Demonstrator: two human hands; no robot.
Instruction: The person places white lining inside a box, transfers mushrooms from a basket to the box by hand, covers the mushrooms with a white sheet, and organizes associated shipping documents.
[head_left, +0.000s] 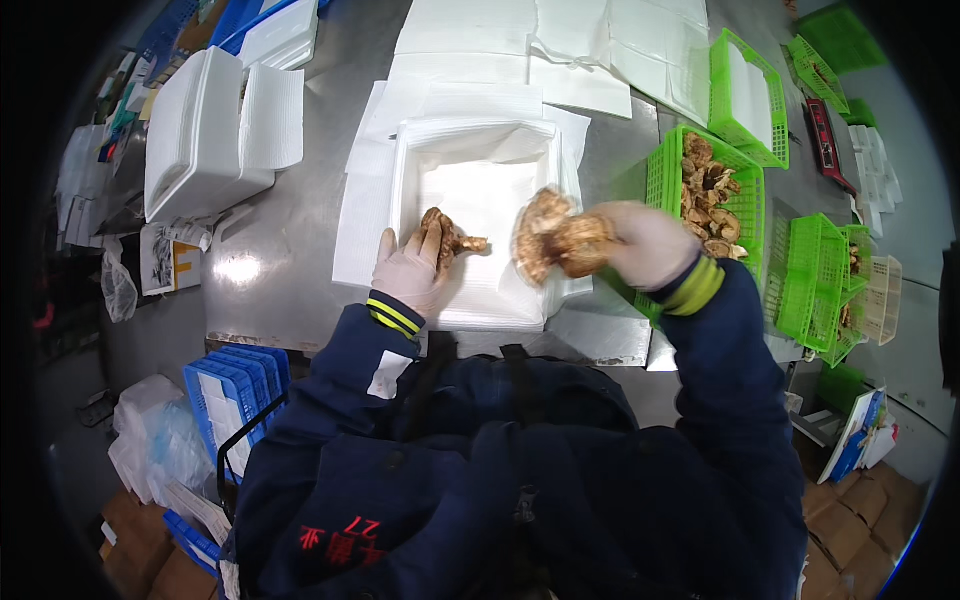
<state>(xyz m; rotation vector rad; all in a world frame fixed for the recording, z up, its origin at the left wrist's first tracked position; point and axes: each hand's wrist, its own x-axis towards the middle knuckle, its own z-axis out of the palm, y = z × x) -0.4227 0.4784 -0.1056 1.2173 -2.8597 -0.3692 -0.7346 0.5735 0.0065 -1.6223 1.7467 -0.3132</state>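
A white foam box (551, 172), lined with thin white foam sheet, stands on the steel table before me. My left hand (412, 270), in a pale glove, reaches over its left wall with the fingers on a brown mushroom (450, 244) inside; whether they grip it is hard to tell. My right hand (652, 244), gloved and blurred, holds brown mushrooms (559, 236) above the box's right wall. Right of the box, partly behind my right hand, a green plastic basket (754, 202) contains several more brown mushrooms (705, 187).
White foam sheets (465, 37) cover the steel table (315, 202) beyond the box. Stacked foam boxes (217, 135) stand at the left. Further green baskets (810, 285) and a red device (825, 142) are at the right. Blue crates (240, 397) are stacked below the table's left edge.
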